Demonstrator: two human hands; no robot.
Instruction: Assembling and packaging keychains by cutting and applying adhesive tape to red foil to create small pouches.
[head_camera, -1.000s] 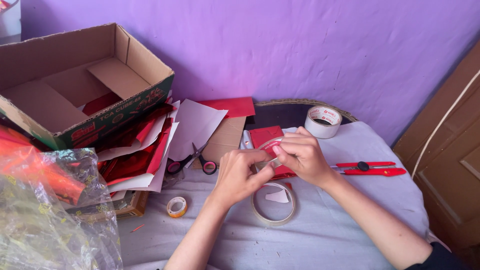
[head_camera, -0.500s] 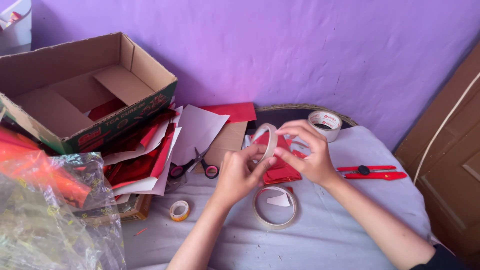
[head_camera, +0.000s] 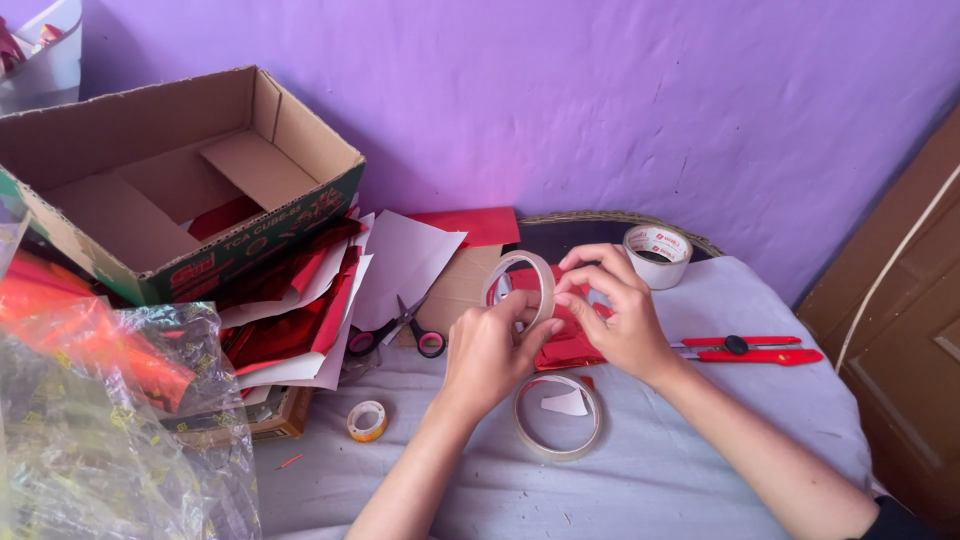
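Tape roll (head_camera: 522, 285), a clear ring standing on edge, is sitting between both hands just above the grey cloth (head_camera: 700, 440) of the table. The left hand (head_camera: 490, 350) is closing its fingers (head_camera: 520, 312) around the ring's lower rim, thumb and forefinger pinching it from the near side. The right hand (head_camera: 615, 315) is curling over the far rim, its fingertips (head_camera: 575, 285) pressing at the outer face as if they are feeling for the loose end. Both hands are shut on the roll; neither is spread open.

Judging from this, the work is standing at an early point: no strip is showing pulled free from the ring, and nothing is yet being stuck down. I cannot tell whether the end of the tape is already lifting under the right fingertips, since they are covering it.

Directly beneath the fingers a piece of red foil paper (head_camera: 565, 345) is lying crumpled and unsealed, which suggests the wrapping is waiting on the tape. Just below the left wrist a 2nd clear ring (head_camera: 557, 418) is lying flat, and further out from the left fingers a small yellow roll (head_camera: 367, 420) is resting beside scissors (head_camera: 400, 330). Beyond the right fingertips a white roll (head_camera: 657, 255) is sitting near the wall, and a red cutter (head_camera: 750, 348) is lying just past the right wrist, untouched.
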